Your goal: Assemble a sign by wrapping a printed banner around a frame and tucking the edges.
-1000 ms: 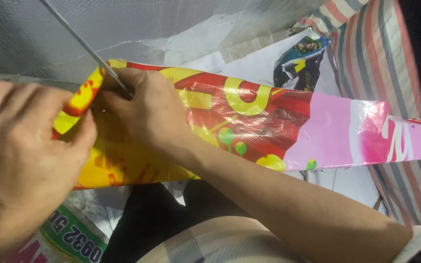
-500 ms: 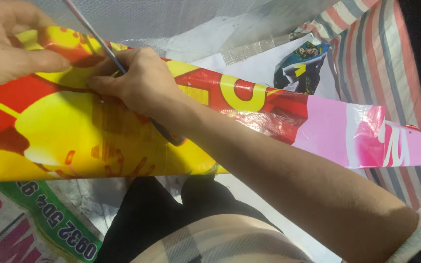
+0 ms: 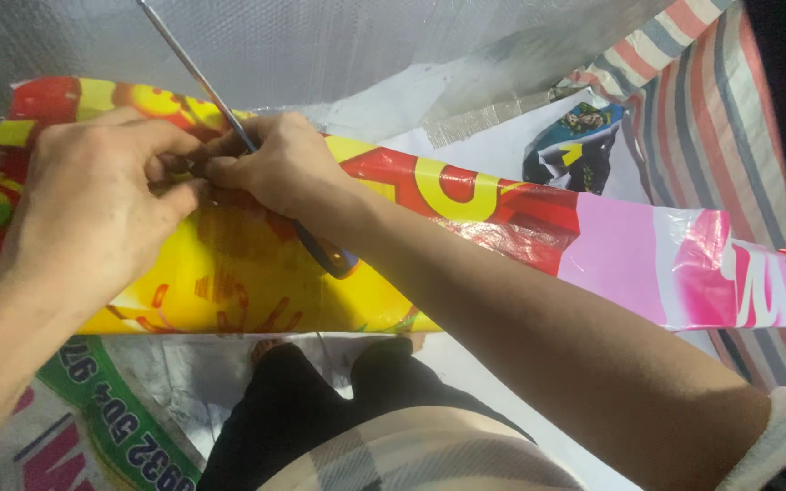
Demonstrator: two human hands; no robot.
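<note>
A long glossy printed plastic sheet, yellow and red with a pink right end, lies folded across the view. My right hand grips a thin metal rod tool with a dark handle end poking out below the palm; the rod slants up to the top left. My left hand presses on the yellow part of the sheet, its fingers pinching the fold right where my right fingertips meet it.
A silver woven tarp lies behind the sheet. A striped cloth is at the right, a small blue printed packet beside it. A white printed sack is at the bottom left. My knees in dark shorts sit below.
My left hand has come down from the top left corner to meet my right hand on the fold. The sheet sits a little lower and flatter in view.
</note>
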